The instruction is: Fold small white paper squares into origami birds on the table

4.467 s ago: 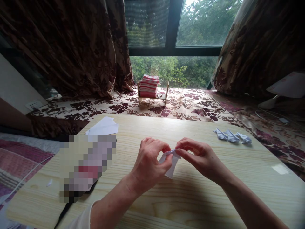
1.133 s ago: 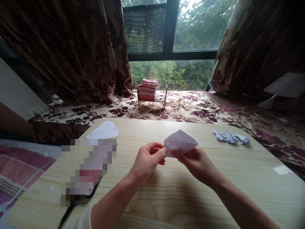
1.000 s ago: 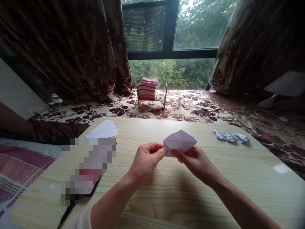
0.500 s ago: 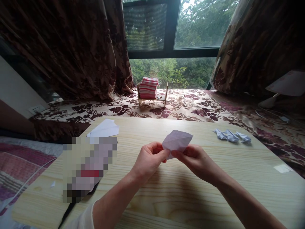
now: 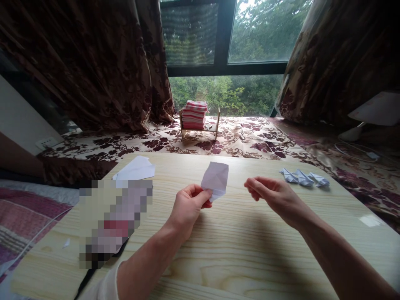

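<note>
My left hand (image 5: 193, 204) pinches a small creased sheet of white paper (image 5: 216, 179) by its lower left corner, thumb on top. The paper is held up above the wooden table and shows fold lines across it. My right hand (image 5: 264, 189) is apart from the paper, to its right, with fingers curled together and nothing visible in them. Several folded paper pieces (image 5: 303, 178) lie in a row on the table beyond my right hand.
White paper sheets (image 5: 134, 170) lie at the table's (image 5: 237, 258) back left. Nearer sits a blurred-out object (image 5: 117, 225) with a black cable. A small rack (image 5: 200, 121) with striped cloths stands by the window. A white patch (image 5: 371, 220) is at the right edge.
My right hand has let go of the paper and moved right and slightly up. My left hand has shifted a little left, and the paper has turned more upright.
</note>
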Demonstrator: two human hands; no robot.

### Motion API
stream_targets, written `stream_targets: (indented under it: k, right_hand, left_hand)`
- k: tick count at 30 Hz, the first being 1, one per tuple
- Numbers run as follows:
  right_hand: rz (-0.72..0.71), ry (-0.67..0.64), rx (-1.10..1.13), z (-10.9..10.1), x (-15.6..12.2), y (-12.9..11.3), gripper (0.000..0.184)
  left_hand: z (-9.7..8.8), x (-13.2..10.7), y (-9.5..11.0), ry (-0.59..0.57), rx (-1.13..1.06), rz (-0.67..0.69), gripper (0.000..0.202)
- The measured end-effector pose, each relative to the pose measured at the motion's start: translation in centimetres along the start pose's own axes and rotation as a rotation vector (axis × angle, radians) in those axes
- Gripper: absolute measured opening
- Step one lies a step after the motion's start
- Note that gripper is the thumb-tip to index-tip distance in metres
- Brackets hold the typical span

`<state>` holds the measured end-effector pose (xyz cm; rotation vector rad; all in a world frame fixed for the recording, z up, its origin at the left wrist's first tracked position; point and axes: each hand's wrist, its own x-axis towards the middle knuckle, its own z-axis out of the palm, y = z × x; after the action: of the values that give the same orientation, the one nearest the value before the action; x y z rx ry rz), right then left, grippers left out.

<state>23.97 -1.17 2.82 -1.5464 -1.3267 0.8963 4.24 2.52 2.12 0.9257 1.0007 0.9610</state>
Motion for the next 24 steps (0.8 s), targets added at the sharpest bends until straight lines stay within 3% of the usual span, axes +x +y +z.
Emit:
stream_targets:
  k: [4,7,13,16,20,24]
  right_hand:
    - [0.021,-0.191,0.075,1.4,-0.5,-0.8,0.041]
    - [0.022,-0.190,0.136,2.3,-0.8,-1.2,0.037]
    - [0.119,-0.274,0.050,2.2,-1.0,-1.1,0.029]
    - [0.104,-0.253,-0.047,2.7,-1.0,-0.6,0.025]
    - [0.015,-0.135,-0.246,3.6,-1.0,0.7,0.026]
    - [-0.049,-0.070,-0.509,4.5,-1.3,1.4,0.028]
  left_hand:
    - [0.5,-0.5,0.1,-0.084,0.033,-0.022,0.022]
    - [0.5,-0.6,0.1,-0.140,0.139,-0.034,0.020]
    - [-0.1,0.1,-0.3,-0.159,0.247,0.154,0.017]
    - [-0.2,0.0,-0.7,-0.162,0.487,0.215,0.011]
    - [-0.2,-0.2,-0.9,-0.098,0.908,0.364,0.026]
    - [-0.4,0.1,-1.0,-0.047,1.115,0.500,0.029]
